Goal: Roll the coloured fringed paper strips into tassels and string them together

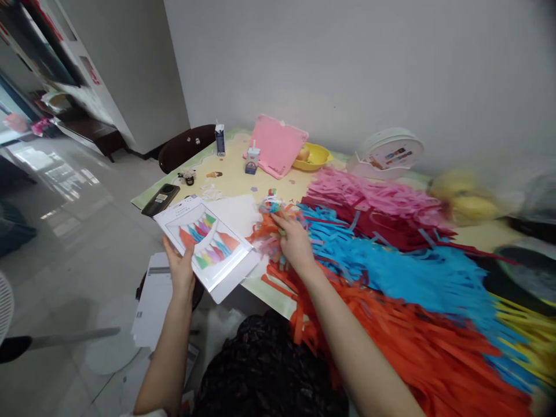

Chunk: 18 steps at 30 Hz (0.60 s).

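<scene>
My left hand (180,263) grips the lower left edge of a white package (211,246), thumb on its front. Printed on that front are colourful tassel garlands. My right hand (295,240) reaches onto a small loose heap of mixed paper scraps (271,231) in orange, pink and white on the table; the fingertips touch it, and whether they pinch any of it is hard to make out. Just right of that hand lie fringed paper bundles: blue (391,272), orange-red (399,341), dark red (382,223) and pink (373,194).
A phone (160,198) lies behind the package. Farther back stand drink cartons (220,141), a pink tablet case (280,145), a yellow bowl (315,157) and a white holder (386,156) against the wall. White printed sheets (152,301) lie below the table's left edge.
</scene>
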Each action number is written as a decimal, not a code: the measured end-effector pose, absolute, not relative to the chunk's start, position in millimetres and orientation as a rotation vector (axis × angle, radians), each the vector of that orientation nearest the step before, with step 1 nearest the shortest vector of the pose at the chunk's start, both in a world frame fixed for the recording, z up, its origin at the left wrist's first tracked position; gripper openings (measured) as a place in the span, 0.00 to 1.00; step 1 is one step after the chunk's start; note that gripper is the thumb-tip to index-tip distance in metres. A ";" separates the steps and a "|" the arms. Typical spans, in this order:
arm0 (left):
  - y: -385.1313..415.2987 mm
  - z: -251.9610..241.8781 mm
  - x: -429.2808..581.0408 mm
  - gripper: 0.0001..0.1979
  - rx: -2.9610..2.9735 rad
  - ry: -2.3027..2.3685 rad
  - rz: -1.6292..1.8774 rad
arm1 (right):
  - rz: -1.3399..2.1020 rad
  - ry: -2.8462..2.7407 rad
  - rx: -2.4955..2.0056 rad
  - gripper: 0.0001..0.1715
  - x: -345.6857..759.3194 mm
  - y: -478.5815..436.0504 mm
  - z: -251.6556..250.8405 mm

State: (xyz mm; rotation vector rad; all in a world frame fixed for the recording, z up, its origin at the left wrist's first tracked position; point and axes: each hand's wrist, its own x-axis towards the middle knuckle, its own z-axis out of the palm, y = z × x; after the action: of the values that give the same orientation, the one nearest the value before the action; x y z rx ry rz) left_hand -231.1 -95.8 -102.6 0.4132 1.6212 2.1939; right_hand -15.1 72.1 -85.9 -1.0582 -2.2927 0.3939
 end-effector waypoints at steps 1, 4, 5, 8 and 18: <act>-90.5 -104.8 -227.8 0.51 0.454 1.650 2.172 | 0.414 -2.239 -1.019 0.37 -6.7 66.6 -81.8; -78.5 -112.0 -217.7 0.49 0.682 1.790 2.086 | 0.418 -2.140 -0.934 0.39 23.5 41.7 -70.4; -77.3 -113.0 -214.0 0.47 0.780 1.891 2.038 | 0.397 -2.133 -0.931 0.39 34.5 32.0 -67.3; -82.7 -104.3 -196.4 0.37 1.085 2.254 1.829 | 0.316 -2.139 -0.959 0.40 64.9 3.5 -61.6; -68.1 -30.4 -72.1 0.26 0.735 1.171 1.527 | 0.232 -2.310 -0.870 0.38 75.4 -65.1 -72.5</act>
State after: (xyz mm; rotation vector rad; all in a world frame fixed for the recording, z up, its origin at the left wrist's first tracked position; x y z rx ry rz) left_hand -72.1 -68.1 -30.4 0.7346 1.1712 1.5269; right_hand 75.4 -65.1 -72.5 -0.8700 -2.3102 0.2325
